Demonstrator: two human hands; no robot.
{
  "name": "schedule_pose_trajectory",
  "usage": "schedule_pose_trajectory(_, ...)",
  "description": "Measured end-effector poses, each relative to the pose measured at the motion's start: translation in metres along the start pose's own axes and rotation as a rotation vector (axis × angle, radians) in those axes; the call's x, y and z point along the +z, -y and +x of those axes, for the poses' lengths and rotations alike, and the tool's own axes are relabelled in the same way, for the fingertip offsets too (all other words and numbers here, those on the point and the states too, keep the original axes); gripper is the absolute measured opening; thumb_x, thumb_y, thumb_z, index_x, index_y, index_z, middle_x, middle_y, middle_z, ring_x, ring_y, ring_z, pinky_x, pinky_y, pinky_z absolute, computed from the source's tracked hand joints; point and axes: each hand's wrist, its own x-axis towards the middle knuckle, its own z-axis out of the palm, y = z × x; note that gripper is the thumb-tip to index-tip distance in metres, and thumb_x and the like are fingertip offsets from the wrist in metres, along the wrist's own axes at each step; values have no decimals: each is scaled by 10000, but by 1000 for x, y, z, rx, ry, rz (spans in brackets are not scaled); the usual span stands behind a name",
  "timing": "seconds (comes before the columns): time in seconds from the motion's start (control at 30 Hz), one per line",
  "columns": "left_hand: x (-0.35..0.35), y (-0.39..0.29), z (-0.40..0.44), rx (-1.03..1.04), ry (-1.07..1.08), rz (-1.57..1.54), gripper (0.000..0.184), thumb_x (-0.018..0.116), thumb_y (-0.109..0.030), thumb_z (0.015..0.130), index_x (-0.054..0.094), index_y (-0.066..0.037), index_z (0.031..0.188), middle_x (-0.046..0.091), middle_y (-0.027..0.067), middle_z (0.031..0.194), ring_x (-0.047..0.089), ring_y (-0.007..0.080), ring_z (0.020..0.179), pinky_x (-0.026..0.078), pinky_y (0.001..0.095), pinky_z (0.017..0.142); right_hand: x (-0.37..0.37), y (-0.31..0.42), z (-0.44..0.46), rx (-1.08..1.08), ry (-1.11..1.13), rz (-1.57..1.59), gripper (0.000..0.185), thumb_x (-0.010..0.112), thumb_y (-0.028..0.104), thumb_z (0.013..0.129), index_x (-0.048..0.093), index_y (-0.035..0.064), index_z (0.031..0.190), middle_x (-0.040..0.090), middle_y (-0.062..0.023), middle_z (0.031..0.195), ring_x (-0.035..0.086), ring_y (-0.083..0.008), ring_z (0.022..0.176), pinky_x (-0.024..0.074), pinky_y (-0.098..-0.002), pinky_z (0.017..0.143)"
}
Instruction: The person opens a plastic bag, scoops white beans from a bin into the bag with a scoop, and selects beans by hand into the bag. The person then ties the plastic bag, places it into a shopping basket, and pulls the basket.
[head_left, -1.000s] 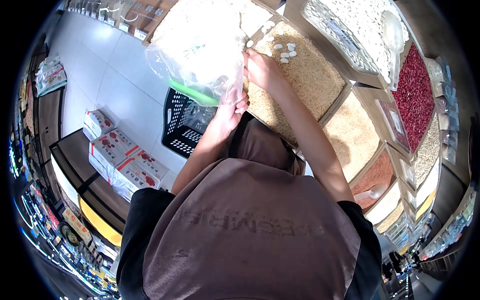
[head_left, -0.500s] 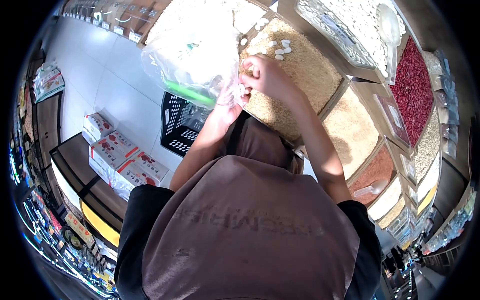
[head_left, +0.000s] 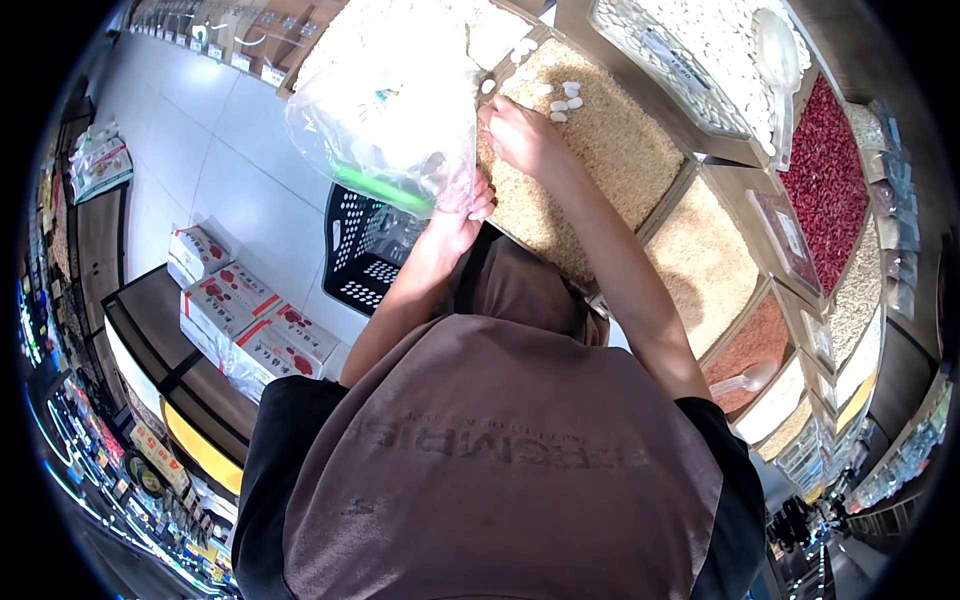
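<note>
Head: bag (head_left: pixel 405 150) clamped in left hand (head_left: pixel 461 222); right hand (head_left: pixel 522 136), grip unclear, over grain bin (head_left: pixel 668 206)

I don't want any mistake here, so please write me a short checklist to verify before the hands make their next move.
1. Left hand has a grip on the clear bag: ok, at its near edge.
2. Bag mouth open: cannot tell, glare washes it out.
3. Right hand over the tan grain: ok.
4. Right fingertips holding something: cannot tell, too small to see.
5. Tan grain free of loose white beans: not ok, several lie just beyond the right hand.
6. Black basket standing on the floor: ok, partly hidden by the bag and left arm.
</note>
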Motion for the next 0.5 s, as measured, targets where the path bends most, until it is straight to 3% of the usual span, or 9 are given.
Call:
schedule_pose_trajectory(0.1, 2, -2, 0, 8, 17, 19, 335, 478, -316, 1074, 485, -135, 792, 425, -19, 677, 356, 88, 508, 271, 223, 429, 0, -4, -4, -107, -150, 65, 188, 565, 30, 888, 617, 18, 1068, 618, -210, 993, 650, -340, 878, 566, -422, 800)
schedule_pose_trajectory(0.33, 7, -3, 4, -7, 22, 29, 302, 489, -312, 1066, 505, -129, 826, 426, -15, 706, 365, 85, 538, 273, 216, 441, 8, -8, -10, -81, -260, 314, 141, 597, 9, 879, 646, -3, 1011, 643, -185, 943, 643, -342, 814, 545, -399, 755)
schedule_pose_trajectory(0.43, 6, -4, 4, -15, 60, 23, 289, 489, -311, 1066, 518, -126, 845, 449, -13, 718, 386, 87, 546, 291, 216, 444, 7, -11, -13, -171, -367, 311, 156, 651, 36, 869, 667, -7, 1018, 653, -179, 944, 650, -302, 780, 540, -395, 734)
schedule_pose_trajectory(0.5, 11, -5, 3, -1, 22, 49, 282, 493, -315, 1064, 529, -124, 860, 466, -10, 730, 403, 92, 555, 303, 217, 447, 2, -11, -16, -70, -324, 359, 155, 692, 76, 865, 679, -16, 989, 659, -166, 897, 654, -258, 744, 533, -392, 689)
